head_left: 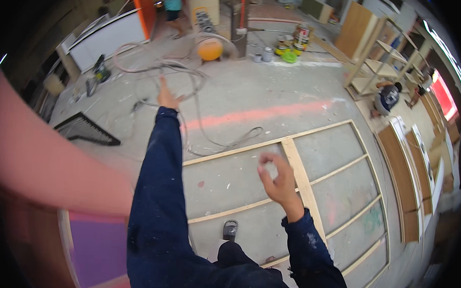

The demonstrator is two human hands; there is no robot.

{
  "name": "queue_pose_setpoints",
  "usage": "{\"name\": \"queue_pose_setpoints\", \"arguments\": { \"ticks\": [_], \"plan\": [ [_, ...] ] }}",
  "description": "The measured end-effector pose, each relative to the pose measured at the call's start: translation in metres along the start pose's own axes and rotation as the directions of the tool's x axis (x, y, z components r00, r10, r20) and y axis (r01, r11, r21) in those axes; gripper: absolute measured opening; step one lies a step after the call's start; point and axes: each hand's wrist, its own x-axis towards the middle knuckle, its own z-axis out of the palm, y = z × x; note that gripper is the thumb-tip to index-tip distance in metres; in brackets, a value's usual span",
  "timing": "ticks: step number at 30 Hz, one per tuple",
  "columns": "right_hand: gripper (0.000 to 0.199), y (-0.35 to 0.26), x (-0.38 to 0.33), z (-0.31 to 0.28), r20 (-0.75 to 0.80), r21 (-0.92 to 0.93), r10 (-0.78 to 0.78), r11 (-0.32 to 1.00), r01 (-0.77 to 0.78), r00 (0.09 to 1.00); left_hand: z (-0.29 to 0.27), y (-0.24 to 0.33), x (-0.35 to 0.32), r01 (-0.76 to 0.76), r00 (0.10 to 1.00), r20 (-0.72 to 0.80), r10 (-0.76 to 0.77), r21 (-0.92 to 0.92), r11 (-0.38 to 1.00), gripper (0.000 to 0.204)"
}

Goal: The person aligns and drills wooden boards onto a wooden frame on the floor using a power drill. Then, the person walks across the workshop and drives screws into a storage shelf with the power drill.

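My left hand point(167, 97) is stretched far forward over the floor, fingers extended and holding nothing that I can see. Beyond and around it in the picture lie loops of a hose point(197, 73). My right hand point(280, 183) is raised above a wooden slat frame point(297, 167), its thumb and fingers curved into a loose C. Bare floor shows through that curve, and no object is visible in it. The frame lies flat on the grey concrete, with one wide board and several thin crosspieces. A sandalled foot point(230, 229) of mine stands within its outline.
A large pink curved panel point(50, 151) fills the left side. A black triangular mesh piece point(87, 130) lies near it. Paint cans point(291, 43) and an orange rounded tank point(210, 49) stand at the back. At right are stacked boards point(401, 182) and a crouching person point(387, 98).
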Motion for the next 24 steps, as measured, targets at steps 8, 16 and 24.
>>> {"name": "queue_pose_setpoints", "arguments": {
  "ticks": [8, 16, 24],
  "plan": [
    [0.057, 0.117, -0.436, -0.056, 0.225, -0.636, 0.9, 0.427, -0.643, 0.374, -0.16, -0.265, -0.101, -0.787, 0.476, 0.499, -0.724, 0.609, -0.098, 0.034],
    [0.03, -0.076, -0.799, -0.087, -0.044, 0.351, 0.859, -0.464, -0.813, -0.51, -0.051, -0.34, -0.537, -0.347, -0.3, 0.586, -0.753, 0.668, 0.658, 0.033],
    [0.023, -0.111, -0.79, -0.067, -0.078, 0.625, 0.882, -0.32, -0.712, -0.465, 0.157, -0.162, -0.705, 0.296, -0.708, 0.706, 0.008, 0.287, 0.911, 0.015]
  ]
}}
